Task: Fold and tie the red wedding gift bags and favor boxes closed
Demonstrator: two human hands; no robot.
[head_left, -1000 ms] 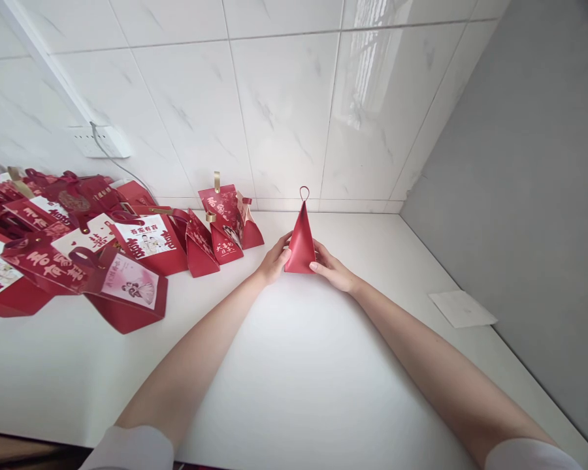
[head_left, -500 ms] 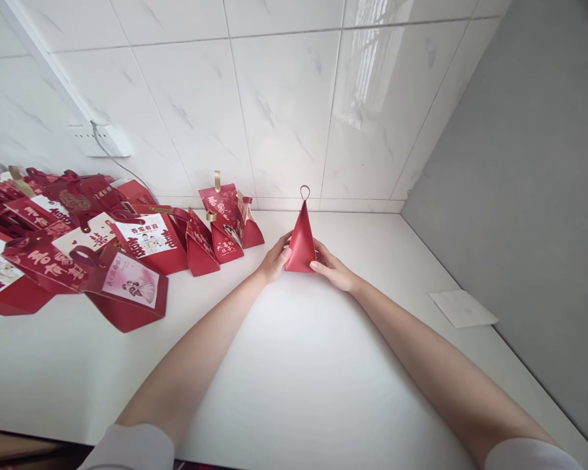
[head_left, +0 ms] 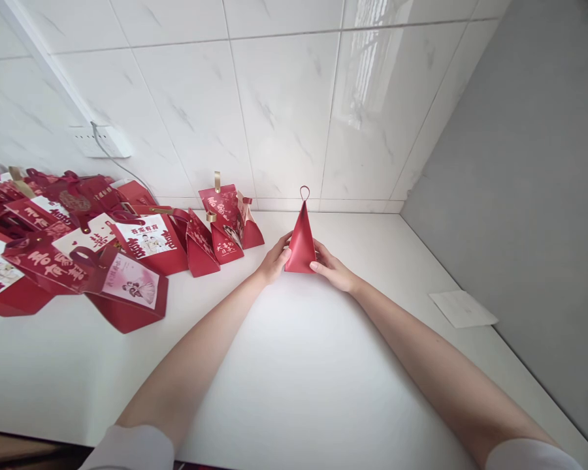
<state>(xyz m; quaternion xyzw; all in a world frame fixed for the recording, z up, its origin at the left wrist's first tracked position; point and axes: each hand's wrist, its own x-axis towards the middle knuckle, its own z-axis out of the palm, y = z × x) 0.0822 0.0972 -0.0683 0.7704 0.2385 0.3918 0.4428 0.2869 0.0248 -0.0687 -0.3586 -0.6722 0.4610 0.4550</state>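
A red triangular gift box [head_left: 302,245] stands upright on the white table [head_left: 294,378], its thin loop handle pointing up at the peak. My left hand [head_left: 276,258] grips the box's left side, thumb in front and fingers partly hidden behind. From the right, my right hand [head_left: 332,266] holds the opposite side, its thumb at the lower front edge. To the left stand other red gift boxes, the closest being a small one [head_left: 251,230] with an open-looking side and a printed one [head_left: 225,243] with a gold loop.
Many red gift boxes [head_left: 149,241] crowd the left side of the table. A white paper [head_left: 463,309] lies by the right edge, beside a grey panel [head_left: 534,196]. Behind, a tiled wall [head_left: 284,117] carries a socket [head_left: 100,141] with a grey cable.
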